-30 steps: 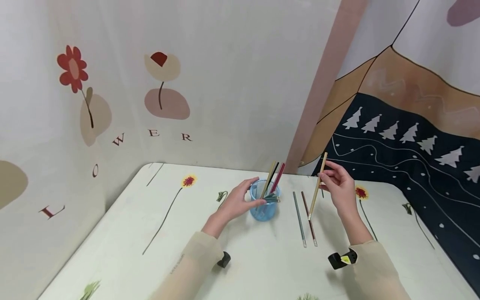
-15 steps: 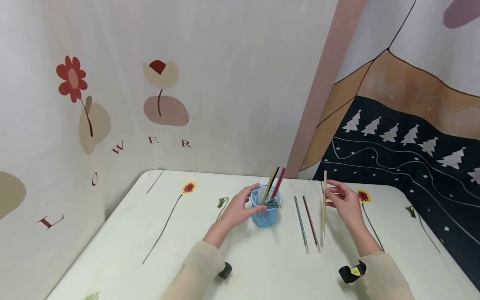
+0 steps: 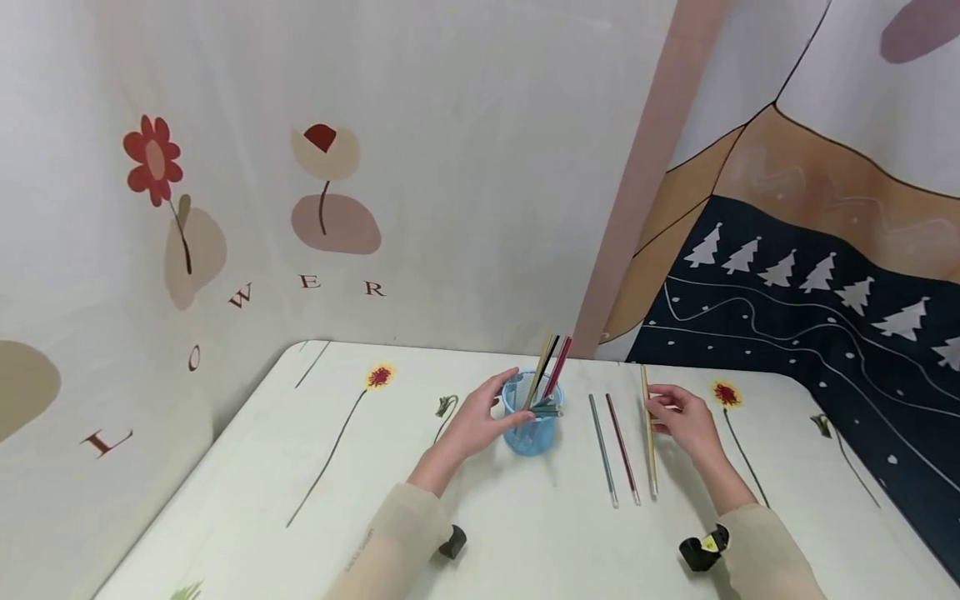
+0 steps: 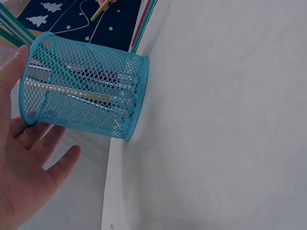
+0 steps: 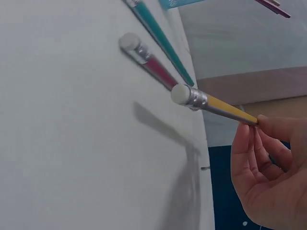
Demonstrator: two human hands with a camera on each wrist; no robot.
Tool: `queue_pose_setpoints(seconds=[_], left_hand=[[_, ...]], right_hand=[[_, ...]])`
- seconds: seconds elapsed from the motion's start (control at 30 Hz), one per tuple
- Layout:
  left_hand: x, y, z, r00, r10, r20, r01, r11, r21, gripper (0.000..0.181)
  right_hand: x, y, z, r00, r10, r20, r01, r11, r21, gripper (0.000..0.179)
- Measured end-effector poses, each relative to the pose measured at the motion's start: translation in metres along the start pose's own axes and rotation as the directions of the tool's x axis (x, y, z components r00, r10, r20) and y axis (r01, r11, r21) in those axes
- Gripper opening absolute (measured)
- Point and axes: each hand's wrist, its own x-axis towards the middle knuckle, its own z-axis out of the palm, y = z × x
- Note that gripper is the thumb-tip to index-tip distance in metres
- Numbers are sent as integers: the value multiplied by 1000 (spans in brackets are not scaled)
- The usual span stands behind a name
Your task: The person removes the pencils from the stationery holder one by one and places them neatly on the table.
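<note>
A blue mesh pencil cup (image 3: 531,439) stands on the table with several pencils in it, some upright and some teal ones leaning over its rim. My left hand (image 3: 476,419) holds the cup by its rim, thumb at the near side; the left wrist view shows the mesh wall (image 4: 86,86). My right hand (image 3: 687,427) pinches a yellow pencil (image 3: 650,454) between thumb and fingertips. Its eraser end (image 5: 184,96) points towards me, and its shadow lies apart from it. To its left, a dark red pencil (image 3: 622,447) and a teal pencil (image 3: 602,450) lie roughly parallel.
A white cloth (image 3: 510,533) with printed flowers covers the table. Behind it rises a pale printed curtain (image 3: 465,208), and a dark fabric with white trees (image 3: 787,317) hangs at the right. Black wrist straps (image 3: 703,550) sit at the sleeves.
My right hand has brought the yellow pencil right and down, from slanting over the red one to lying alongside it, low at the table. My left hand has stayed on the cup.
</note>
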Motion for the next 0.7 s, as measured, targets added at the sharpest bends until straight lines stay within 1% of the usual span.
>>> queue_pose_setpoints(seconds=[0.07,0.2,0.43,0.6,0.7], left_hand=[[0,0,0,1000,-2,4,2,1000,2,80],[1,1,0,1000,17,2,-17,1000,7,79],[1,0,0,999,31,-7,-31,999,7,79],[0,-1,0,1000,24,-8,-24,1000,-2,79],[0,-1,0,1000,12,-4,-12,1000,-5,80]], right_hand=[[0,4,1,1000,8,9,-7,1000,-17,40],[2,11,4,999,14,34,-13,999,-40,40],[11,22,10,997,10,74,-5,998,-70,38],[14,23,13,993,50,104,-40,994,-98,37],[15,22,15,992,75,101,-61,989,-132,35]])
